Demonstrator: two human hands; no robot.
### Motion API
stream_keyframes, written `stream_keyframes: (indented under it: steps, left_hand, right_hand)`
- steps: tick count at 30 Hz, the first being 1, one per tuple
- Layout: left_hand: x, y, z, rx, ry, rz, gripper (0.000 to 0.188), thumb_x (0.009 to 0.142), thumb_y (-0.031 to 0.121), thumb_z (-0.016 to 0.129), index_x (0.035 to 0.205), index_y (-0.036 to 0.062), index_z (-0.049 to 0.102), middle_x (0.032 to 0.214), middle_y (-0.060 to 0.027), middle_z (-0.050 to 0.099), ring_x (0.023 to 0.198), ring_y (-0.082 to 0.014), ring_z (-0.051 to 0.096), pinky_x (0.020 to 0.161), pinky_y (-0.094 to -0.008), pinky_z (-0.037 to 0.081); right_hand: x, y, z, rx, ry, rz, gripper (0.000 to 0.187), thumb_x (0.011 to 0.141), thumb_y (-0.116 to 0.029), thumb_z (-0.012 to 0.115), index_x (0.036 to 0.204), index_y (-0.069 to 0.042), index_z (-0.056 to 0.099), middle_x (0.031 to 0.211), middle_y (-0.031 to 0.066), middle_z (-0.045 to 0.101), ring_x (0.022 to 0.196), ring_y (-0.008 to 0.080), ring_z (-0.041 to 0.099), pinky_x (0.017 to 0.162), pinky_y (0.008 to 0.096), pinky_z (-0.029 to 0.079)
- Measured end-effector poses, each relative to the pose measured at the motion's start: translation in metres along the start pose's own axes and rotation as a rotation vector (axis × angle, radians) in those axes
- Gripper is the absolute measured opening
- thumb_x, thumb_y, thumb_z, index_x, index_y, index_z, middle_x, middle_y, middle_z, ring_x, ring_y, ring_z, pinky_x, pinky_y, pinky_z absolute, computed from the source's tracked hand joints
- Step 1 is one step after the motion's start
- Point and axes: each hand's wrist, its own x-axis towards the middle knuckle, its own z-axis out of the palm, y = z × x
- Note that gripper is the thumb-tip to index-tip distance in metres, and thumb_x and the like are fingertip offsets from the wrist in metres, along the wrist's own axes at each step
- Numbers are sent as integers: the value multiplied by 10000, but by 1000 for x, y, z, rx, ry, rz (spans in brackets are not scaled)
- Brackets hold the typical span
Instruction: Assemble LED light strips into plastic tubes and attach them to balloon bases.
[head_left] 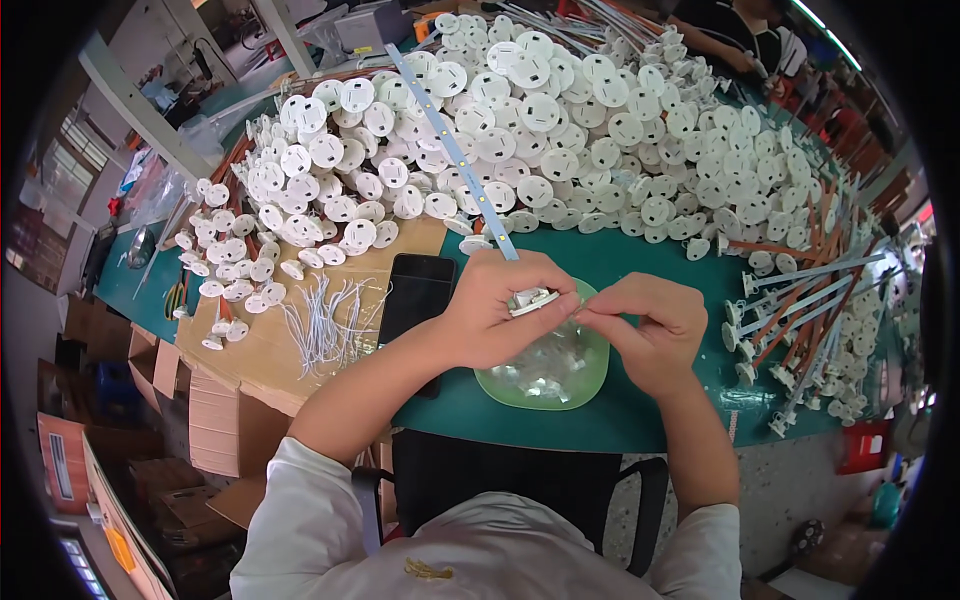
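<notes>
My left hand (505, 305) is closed around the lower end of an LED strip (455, 150), a long pale bar with small yellow lights that slants up and left. A white round cap (535, 301) sits at that end, between thumb and fingers. Right beside it, the thumb and forefinger of my right hand (650, 320) are pinched together; whatever is between them is too small to make out. Under both hands stands a light green bowl (590, 385), partly hidden by them, with small clear, shiny pieces (545, 370) inside.
A large heap of white round caps (540, 112) covers the far side of the green table (640, 258). More capped strips (815, 300) lie at the right. Left of the bowl are a black phone (415, 290) and thin white wires (325, 325) on cardboard (405, 240). Another person (740, 40) is at the far right.
</notes>
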Motion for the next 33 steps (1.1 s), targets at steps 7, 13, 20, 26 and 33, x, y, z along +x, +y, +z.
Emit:
stream_keyframes:
  steps: [7,13,20,26,33]
  left_hand:
    - [0,2,1,65,12,27,26,841,-11,629,846,3,650,764,-90,659,649,-176,624,591,-272,463]
    - [0,-5,8,534,108,323,76,785,-21,684,840,20,650,745,-86,640,628,-218,621,557,-294,469]
    - [-4,-3,-1,373,116,135,90,782,10,693,847,29,632,745,-108,615,627,-273,612,538,-347,471]
    - [-3,-8,6,312,34,122,79,832,66,657,881,32,605,736,-123,568,622,-331,580,530,-394,432]
    - [-9,7,1,236,-62,4,251,889,122,598,1103,10,529,970,-162,542,840,-336,554,722,-395,441]
  right_hand:
    - [-2,-5,8,218,16,215,71,807,56,690,877,70,690,802,124,701,692,157,679,643,251,554]
    - [-6,5,16,390,111,378,110,895,17,627,971,79,677,836,142,703,710,166,684,645,260,556]
    - [9,-5,10,-136,-33,101,96,867,16,639,958,29,667,945,96,681,800,135,654,637,251,536]
    - [8,-11,-4,-189,-134,120,19,857,33,612,875,32,619,862,77,637,733,124,627,578,240,529]
    - [-1,-8,1,-188,-27,93,34,818,51,630,843,31,618,770,103,648,617,149,624,552,252,494]
